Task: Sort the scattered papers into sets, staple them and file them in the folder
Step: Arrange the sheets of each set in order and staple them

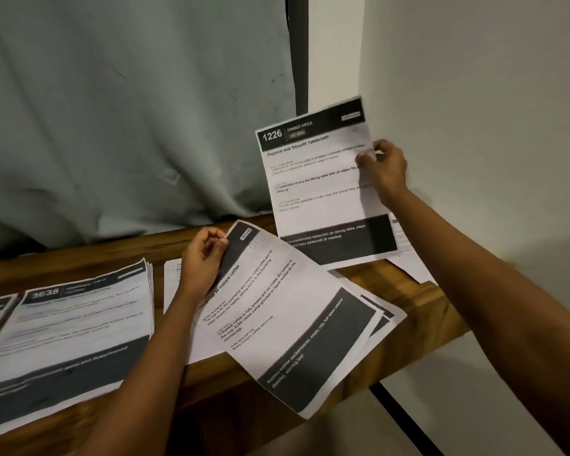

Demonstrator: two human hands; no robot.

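Right hand (384, 169): thumb and fingers pinch the right edge of a white printed paper sheet headed 1226 (323, 189). It is held upright in the air above the far end of the brown wooden tabletop (422, 311), close to the white wall (474, 93).

Left hand (204, 261): fingertips pinch the dark-banded top corner of a second white printed paper sheet about instant coffee (287, 324). This sheet is tilted, its lower end hangs past the near edge of the tabletop, and it lies over further loose white sheets (387, 312).

Squared stack of white printed sheets headed 3638 (83, 324): flat on the tabletop, left of the left hand.

Grey cloth curtain (129, 110): hangs behind the tabletop.

Stapler, folder: not in view.

Handling, as judged — single sheets are light and limp, and sag when held at one point. They crease easily and are likely to slide over one another. Best taken at an edge or corner, thumb on top, as both are now. The overhanging sheet looks likely to slip off the edge if released there.

Stage, as judged — sorting into sets, with stapling and filing not yet begun.
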